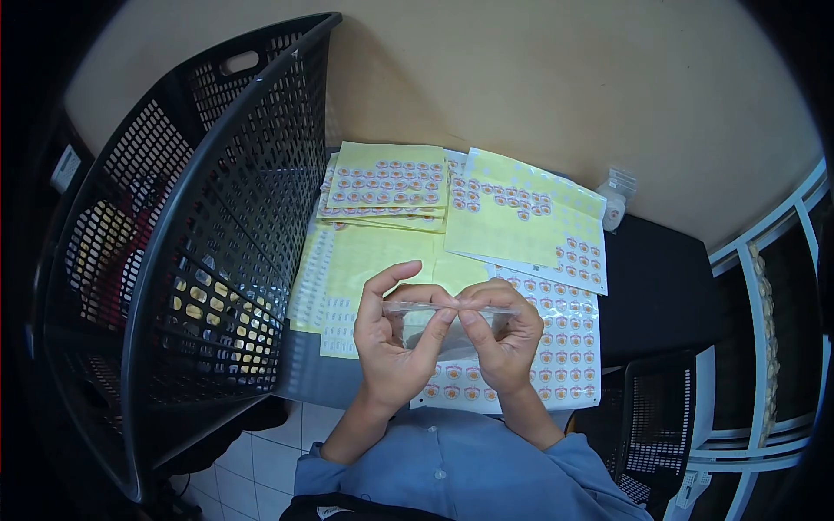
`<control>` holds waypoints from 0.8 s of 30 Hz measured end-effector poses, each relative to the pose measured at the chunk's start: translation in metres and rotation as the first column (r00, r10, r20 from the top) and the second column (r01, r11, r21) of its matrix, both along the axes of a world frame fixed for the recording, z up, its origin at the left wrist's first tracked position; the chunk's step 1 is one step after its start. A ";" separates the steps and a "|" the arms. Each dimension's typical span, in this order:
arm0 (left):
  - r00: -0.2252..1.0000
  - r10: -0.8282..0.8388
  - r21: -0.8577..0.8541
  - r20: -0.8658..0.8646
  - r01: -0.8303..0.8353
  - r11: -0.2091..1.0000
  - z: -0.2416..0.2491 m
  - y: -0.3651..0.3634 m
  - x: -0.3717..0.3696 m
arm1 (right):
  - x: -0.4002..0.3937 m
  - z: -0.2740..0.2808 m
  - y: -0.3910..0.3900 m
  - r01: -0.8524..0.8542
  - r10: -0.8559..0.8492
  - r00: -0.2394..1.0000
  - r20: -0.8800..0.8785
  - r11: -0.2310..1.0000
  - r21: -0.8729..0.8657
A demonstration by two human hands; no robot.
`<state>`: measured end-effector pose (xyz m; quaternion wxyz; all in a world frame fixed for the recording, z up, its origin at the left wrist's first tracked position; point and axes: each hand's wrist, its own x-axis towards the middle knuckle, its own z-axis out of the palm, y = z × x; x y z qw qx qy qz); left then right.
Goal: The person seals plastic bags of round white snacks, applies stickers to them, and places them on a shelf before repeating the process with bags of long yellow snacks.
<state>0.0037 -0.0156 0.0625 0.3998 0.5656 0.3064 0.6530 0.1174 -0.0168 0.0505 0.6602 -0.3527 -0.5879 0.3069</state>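
Two hands meet over the worktop (pixel 660 278), just right of the big black basket (pixel 200 260) that stands at your left. Beyond the basket's right wall, yellow sticker sheets (pixel 391 182) lie spread and overlapping. Your left hand (pixel 395 334) and right hand (pixel 504 334) hold a small clear bag (pixel 447 326) between them, fingers (pixel 439 326) pinched on its top edge, above the nearest sheet.

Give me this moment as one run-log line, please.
left hand: grip on clear bag | right hand: pinching bag's top edge | below: sticker sheets on table | left side: black basket
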 end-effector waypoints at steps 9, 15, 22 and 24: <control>0.999 0.001 -0.021 0.042 -0.001 1.000 0.002 0.003 0.001 | -0.004 -0.001 0.002 -0.039 0.035 0.990 -0.135 0.999 -0.030; 0.998 0.046 0.027 0.038 -0.047 0.999 -0.005 0.009 -0.013 | 0.008 -0.005 0.005 -0.024 0.025 0.998 -0.050 1.000 0.019; 0.992 0.108 0.119 -0.065 -0.100 0.988 -0.009 0.010 -0.015 | 0.021 0.042 0.001 0.211 -0.337 0.740 0.582 0.938 0.276; 0.992 0.105 0.128 -0.066 -0.096 0.987 -0.009 0.010 -0.013 | 0.014 0.042 0.001 0.176 -0.379 0.583 0.719 0.923 0.343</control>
